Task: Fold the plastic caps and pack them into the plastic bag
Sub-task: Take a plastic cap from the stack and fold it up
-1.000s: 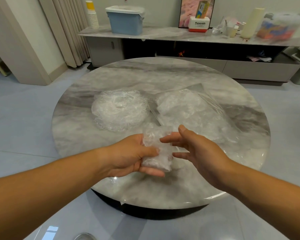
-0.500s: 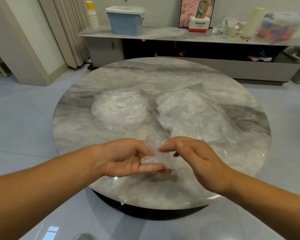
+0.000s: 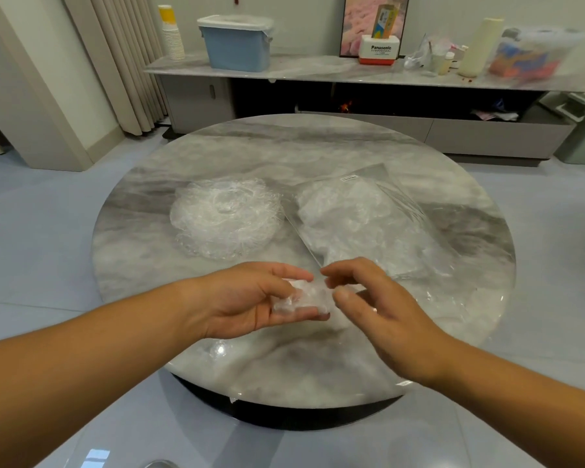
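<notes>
Several caps (image 3: 355, 228) inside plastic bag (image 3: 401, 197)

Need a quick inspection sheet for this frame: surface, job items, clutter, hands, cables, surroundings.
Surface: round marble table, glossy; the job items lie on it.
Job's things: stack of plastic caps left of centre. The plastic bag lies beside it to the right, with crumpled caps inside. One folded cap is held over the near side.
Clutter: nothing seen on the table.
Hands: left hand grips the folded cap. The right hand has curled fingertips at the cap's right edge; grip unclear.
Cables: nothing seen.
Surroundings: sideboard behind, with blue bin, paper cups and Panasonic box; curtain at left.
</notes>
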Demonstrator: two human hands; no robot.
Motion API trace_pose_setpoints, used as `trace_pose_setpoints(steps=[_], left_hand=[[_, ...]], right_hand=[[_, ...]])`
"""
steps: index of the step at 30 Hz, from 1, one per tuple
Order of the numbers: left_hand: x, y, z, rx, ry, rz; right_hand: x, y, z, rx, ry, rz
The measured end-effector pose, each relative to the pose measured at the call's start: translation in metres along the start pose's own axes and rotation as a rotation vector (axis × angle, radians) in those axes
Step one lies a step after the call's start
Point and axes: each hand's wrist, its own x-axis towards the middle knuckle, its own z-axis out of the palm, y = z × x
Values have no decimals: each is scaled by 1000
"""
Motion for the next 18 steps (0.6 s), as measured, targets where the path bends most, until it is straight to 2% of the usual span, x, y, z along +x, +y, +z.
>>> trace_pose_setpoints(steps=[2,4,6,8,10,15,18], left_hand=[[-1,2,13,29,31,67],[-1,2,27,88,59,136],[1,0,41,177,82,197],[4,-2,54,241,90,236],[6,-5,65,317,92,269],[15,-9,90,660,137,363],[21,-5,96,1038,315,622]], right_hand=[[4,-7,-4,255,110,181],[4,-12,-11,516,82,386],[-1,-17,-20,658,30,485],[-8,-18,-29,764,27,511],[-14,-15,-36,793,71,501],[-27,-4,-57,642,248,468],[-31,5,-72,619,415,529]])
